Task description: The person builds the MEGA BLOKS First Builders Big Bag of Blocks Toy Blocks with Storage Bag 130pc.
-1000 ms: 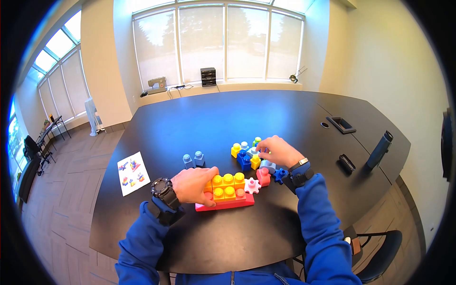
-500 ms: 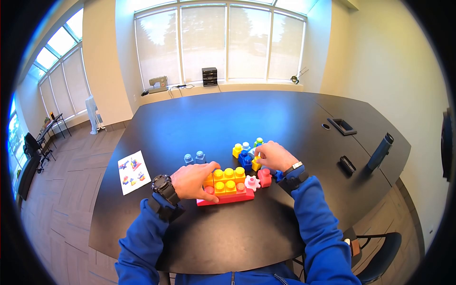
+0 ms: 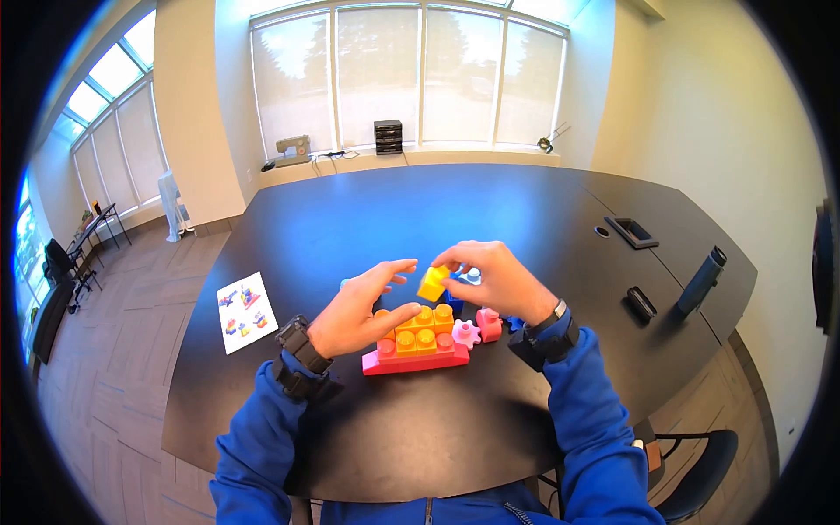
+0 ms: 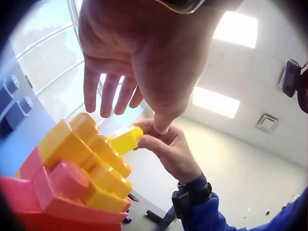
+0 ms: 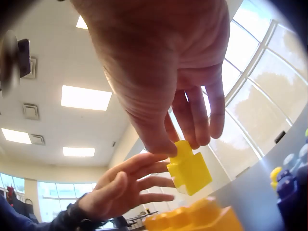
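Note:
My right hand (image 3: pixel 497 278) pinches a yellow block (image 3: pixel 433 284) by its stud between thumb and fingers, above the far side of the built stack. In the right wrist view the yellow block (image 5: pixel 189 169) hangs tilted over the orange-yellow blocks (image 5: pixel 195 216). Beside it, my left hand (image 3: pixel 360 306) holds nothing, its fingers apart over the stack's left part. The stack has yellow-orange blocks (image 3: pixel 425 339) on a pink-red base (image 3: pixel 416 362). In the left wrist view, the left hand (image 4: pixel 139 57) is above the pink block (image 4: pixel 69 178), fingers extended.
A pink gear piece (image 3: pixel 465 334) and a pink block (image 3: pixel 488 325) lie right of the stack; blue blocks are partly behind the right hand. A picture sheet (image 3: pixel 247 312) lies left. A bottle (image 3: pixel 703 280) and a black case (image 3: pixel 640 304) stand or lie at right.
The right hand has lifted a yellow block from the group at right and moved left with it. The left hand has let go of the stack and risen, fingers spread.

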A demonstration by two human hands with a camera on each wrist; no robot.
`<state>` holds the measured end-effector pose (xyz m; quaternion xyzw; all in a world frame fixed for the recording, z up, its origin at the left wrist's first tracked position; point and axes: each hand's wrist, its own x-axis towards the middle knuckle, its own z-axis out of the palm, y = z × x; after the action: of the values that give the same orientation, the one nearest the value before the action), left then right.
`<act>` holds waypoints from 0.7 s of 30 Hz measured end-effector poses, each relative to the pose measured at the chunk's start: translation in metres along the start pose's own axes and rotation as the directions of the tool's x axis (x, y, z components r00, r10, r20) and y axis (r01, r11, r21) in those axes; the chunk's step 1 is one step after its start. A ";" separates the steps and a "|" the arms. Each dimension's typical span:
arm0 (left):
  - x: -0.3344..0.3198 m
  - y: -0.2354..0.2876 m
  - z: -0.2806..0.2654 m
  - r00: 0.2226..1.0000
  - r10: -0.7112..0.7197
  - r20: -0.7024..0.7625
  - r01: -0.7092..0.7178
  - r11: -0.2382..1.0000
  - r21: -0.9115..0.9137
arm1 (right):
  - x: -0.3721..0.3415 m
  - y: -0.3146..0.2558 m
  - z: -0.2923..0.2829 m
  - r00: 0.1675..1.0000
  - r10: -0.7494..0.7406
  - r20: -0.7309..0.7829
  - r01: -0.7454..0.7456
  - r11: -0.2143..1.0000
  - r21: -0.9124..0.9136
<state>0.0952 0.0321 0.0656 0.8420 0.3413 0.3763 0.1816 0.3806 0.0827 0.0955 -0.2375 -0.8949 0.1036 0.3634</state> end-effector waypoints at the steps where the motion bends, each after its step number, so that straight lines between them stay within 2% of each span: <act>1: 0.000 0.002 0.000 0.998 0.043 -0.044 -0.044 0.999 -0.013 | 0.003 -0.014 0.000 1.000 0.005 0.012 -0.005 0.999 0.043; 4: 0.003 0.006 -0.009 1.000 0.022 -0.001 -0.022 0.997 -0.070 | 0.008 -0.035 0.006 0.999 -0.039 -0.008 0.040 0.994 0.106; 6: 0.003 0.004 -0.014 0.999 0.036 -0.041 -0.040 0.993 -0.107 | 0.009 -0.038 0.006 0.998 -0.056 -0.015 0.057 0.994 0.089; 8: 0.002 0.001 -0.021 0.995 0.049 -0.084 -0.061 0.988 -0.142 | 0.012 -0.035 0.003 0.998 0.020 -0.063 -0.008 0.981 0.193; 10: 0.000 -0.002 -0.031 0.998 0.008 -0.069 -0.021 0.982 -0.190 | 0.015 -0.008 0.005 0.996 0.049 -0.077 -0.033 0.982 0.187; 13: -0.003 -0.004 -0.042 0.995 -0.067 -0.074 0.043 0.959 -0.279 | 0.020 0.046 0.013 0.980 0.170 0.103 -0.170 0.985 -0.011; 14: -0.002 -0.005 -0.045 0.993 -0.098 -0.064 0.071 0.940 -0.334 | 0.019 0.066 0.021 0.981 0.169 0.098 -0.168 0.986 -0.013; 16: -0.003 -0.005 -0.051 0.993 -0.114 -0.024 0.101 0.943 -0.318 | 0.020 0.102 0.037 0.982 0.133 0.134 -0.104 0.972 -0.209; 17: -0.004 -0.005 -0.052 0.990 -0.137 0.015 0.135 0.943 -0.305 | 0.019 0.111 0.042 0.970 0.180 0.165 -0.125 0.946 -0.297; 21: -0.005 -0.013 -0.052 0.980 -0.159 0.119 0.187 0.940 -0.285 | 0.023 0.137 0.062 0.942 0.245 0.228 -0.152 0.920 -0.361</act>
<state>0.0477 0.0404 0.0896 0.7891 0.3449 0.3653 0.3534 0.3712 0.2119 0.0163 -0.3703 -0.9112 0.0164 0.1799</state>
